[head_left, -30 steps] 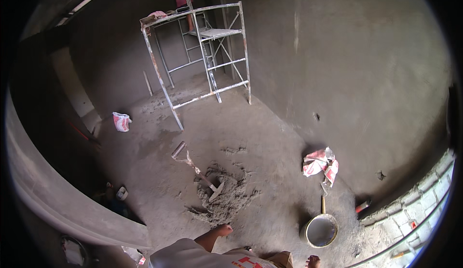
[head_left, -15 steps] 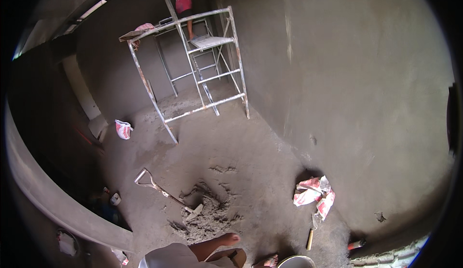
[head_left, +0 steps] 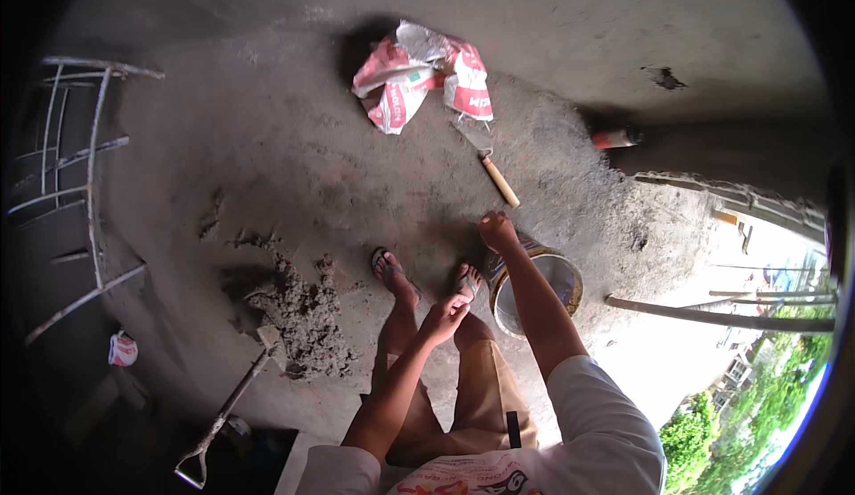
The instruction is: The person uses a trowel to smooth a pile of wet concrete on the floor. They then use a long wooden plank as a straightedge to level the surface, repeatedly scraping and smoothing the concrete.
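Observation:
My left hand [head_left: 445,317] has curled fingers in front of my sandalled foot. My right hand [head_left: 497,231] is closed just over the left side of a bucket [head_left: 567,288] of greyish liquid. What either hand holds, if anything, is hidden. A trowel with a wooden handle [head_left: 499,179] lies on the floor beyond my right hand, beside crumpled red-and-white sacks [head_left: 399,98]. To my left is a heap of wet mortar [head_left: 307,317], with a shovel [head_left: 232,415] lying against it.
Metal scaffold [head_left: 92,192] stands at the far left, with a small sack [head_left: 123,349] near it. A red cylinder [head_left: 614,139] lies by the plastered wall [head_left: 659,32]. On the right are a bright opening, a bar [head_left: 712,314] and greenery.
My view has swung rightward and down toward the trowel, bucket and sacks. Both arms have come into view. The scaffold has shifted to the far left; its worker is out of sight.

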### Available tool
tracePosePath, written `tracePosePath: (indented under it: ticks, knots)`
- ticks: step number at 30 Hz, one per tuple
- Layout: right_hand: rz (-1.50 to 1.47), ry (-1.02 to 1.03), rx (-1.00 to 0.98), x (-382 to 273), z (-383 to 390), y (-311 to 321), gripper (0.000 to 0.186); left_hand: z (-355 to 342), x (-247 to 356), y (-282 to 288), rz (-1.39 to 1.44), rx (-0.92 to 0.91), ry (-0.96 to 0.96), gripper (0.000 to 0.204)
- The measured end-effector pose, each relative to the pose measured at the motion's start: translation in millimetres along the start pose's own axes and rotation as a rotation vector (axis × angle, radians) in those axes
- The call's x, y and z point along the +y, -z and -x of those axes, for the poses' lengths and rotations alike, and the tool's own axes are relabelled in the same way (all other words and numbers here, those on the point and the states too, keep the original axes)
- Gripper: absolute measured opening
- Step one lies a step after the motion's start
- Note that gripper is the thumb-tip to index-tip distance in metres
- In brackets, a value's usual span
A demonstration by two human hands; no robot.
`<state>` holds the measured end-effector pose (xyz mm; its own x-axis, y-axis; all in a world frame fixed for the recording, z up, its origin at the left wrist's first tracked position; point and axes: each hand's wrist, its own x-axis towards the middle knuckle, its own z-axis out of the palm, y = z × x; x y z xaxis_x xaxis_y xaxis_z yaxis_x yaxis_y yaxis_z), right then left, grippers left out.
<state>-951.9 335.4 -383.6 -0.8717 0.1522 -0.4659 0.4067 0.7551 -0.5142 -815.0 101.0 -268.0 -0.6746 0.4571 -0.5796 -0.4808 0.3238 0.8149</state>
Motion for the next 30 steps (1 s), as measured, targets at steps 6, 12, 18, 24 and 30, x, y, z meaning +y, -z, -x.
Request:
tracePosePath:
  ticks: [6,12,18,24,30]
  knots:
    - [0.345,-0.176,-0.012,92,-98,-89,0.063,-44,-50,-8,0.404,0.284,0.076,0.018]
    - [0.512,0.025,0.331,152,-223,-84,0.061,-86,68,57,0.092,0.364,-0.022,0.034]
    - [0.563,-0.407,0.151,103,-191,-161,0.052,-97,39,68,0.450,0.468,0.111,0.041]
    - [0.376,-0.459,0.324,88,-219,-89,0.063,-164,56,59,0.582,0.497,-0.161,0.026]
    - [-0.269,-0.647,-0.163,-91,17,-71,0.065,-21,-21,51,0.135,1.064,-0.169,0.017]
